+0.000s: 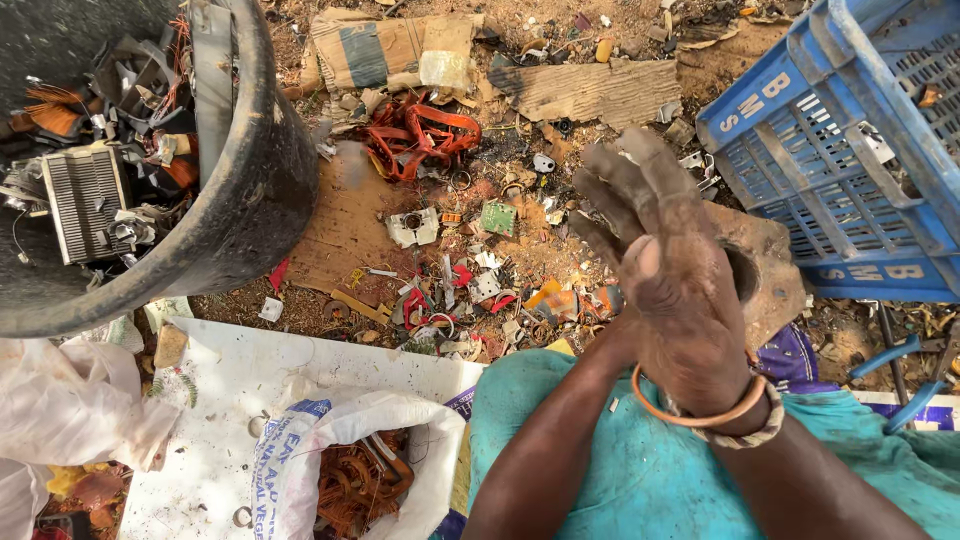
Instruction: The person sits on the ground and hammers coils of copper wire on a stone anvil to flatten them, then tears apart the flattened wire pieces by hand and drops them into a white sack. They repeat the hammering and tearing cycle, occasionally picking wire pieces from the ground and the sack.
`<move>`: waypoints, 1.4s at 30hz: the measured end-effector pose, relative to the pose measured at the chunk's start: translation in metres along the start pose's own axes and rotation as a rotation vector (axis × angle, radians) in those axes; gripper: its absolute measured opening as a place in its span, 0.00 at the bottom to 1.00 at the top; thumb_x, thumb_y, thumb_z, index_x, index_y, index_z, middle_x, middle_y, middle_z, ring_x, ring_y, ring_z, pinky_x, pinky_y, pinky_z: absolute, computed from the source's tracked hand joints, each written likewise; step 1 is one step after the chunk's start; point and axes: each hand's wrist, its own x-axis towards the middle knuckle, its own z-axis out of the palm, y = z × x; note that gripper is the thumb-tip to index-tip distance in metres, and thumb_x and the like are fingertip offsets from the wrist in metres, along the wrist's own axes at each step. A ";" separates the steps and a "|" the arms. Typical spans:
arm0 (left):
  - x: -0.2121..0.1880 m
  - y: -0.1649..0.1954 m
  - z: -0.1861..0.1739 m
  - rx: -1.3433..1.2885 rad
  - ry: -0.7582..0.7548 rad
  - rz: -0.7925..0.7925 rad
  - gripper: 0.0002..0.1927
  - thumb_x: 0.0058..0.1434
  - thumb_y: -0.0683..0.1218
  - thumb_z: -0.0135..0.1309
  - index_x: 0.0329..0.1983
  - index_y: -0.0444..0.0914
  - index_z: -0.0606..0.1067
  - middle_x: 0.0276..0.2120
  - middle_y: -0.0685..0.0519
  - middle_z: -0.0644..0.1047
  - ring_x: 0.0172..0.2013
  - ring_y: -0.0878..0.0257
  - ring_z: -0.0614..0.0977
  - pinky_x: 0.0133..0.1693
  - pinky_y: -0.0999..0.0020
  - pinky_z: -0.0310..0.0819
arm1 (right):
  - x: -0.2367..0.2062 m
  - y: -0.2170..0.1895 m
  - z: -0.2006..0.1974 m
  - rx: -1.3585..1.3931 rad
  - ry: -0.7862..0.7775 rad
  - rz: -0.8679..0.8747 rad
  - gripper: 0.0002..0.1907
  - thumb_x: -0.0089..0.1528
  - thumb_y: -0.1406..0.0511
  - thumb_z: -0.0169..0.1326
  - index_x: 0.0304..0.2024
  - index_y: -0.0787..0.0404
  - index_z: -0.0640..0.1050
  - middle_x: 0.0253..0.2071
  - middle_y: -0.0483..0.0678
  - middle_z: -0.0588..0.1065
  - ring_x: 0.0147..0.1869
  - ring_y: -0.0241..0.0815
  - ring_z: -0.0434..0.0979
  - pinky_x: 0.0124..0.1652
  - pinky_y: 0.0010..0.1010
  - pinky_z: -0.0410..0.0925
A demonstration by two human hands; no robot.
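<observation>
Both hands are pressed palm to palm above the scrap (pixel 470 290) littering the ground; the right hand (pixel 670 290) covers the left hand (pixel 612 235), fingers straight and holding nothing. Left of the scrap stands a black tub (pixel 255 190), right of it a blue crate (pixel 830 160), and below it a white sack (pixel 400 420) of copper wire.

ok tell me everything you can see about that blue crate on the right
The blue crate looks like moulded plastic, with slatted lattice walls, thick rims and pale lettering on its bands. It lies tipped on the dirt at the upper right, cut off by the picture's edge. Small scraps rest against its mesh. Its lower corner sits beside a flat brown slab with a round hole. The pressed-together hands are in front of it, not touching.
</observation>
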 end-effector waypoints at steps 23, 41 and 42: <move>0.009 0.008 -0.022 -0.637 0.035 -0.332 0.15 0.72 0.52 0.55 0.35 0.37 0.74 0.28 0.59 0.72 0.30 0.69 0.70 0.33 0.71 0.66 | -0.098 0.038 -0.145 -0.836 0.361 0.479 0.23 0.62 0.60 0.61 0.57 0.65 0.76 0.50 0.50 0.80 0.55 0.41 0.79 0.54 0.33 0.71; 0.005 0.010 0.003 0.295 -0.108 0.071 0.29 0.48 0.65 0.66 0.46 0.42 0.82 0.44 0.49 0.81 0.52 0.50 0.78 0.60 0.51 0.64 | -0.138 0.046 -0.200 -0.353 0.404 0.683 0.22 0.66 0.55 0.51 0.48 0.68 0.79 0.34 0.47 0.83 0.31 0.37 0.84 0.33 0.29 0.77; 0.004 0.006 0.004 0.298 -0.150 0.023 0.25 0.51 0.64 0.66 0.44 0.43 0.82 0.43 0.51 0.82 0.52 0.52 0.79 0.60 0.51 0.64 | -0.139 0.047 -0.201 -0.349 0.416 0.682 0.21 0.66 0.56 0.51 0.48 0.68 0.79 0.33 0.47 0.83 0.31 0.38 0.84 0.32 0.29 0.76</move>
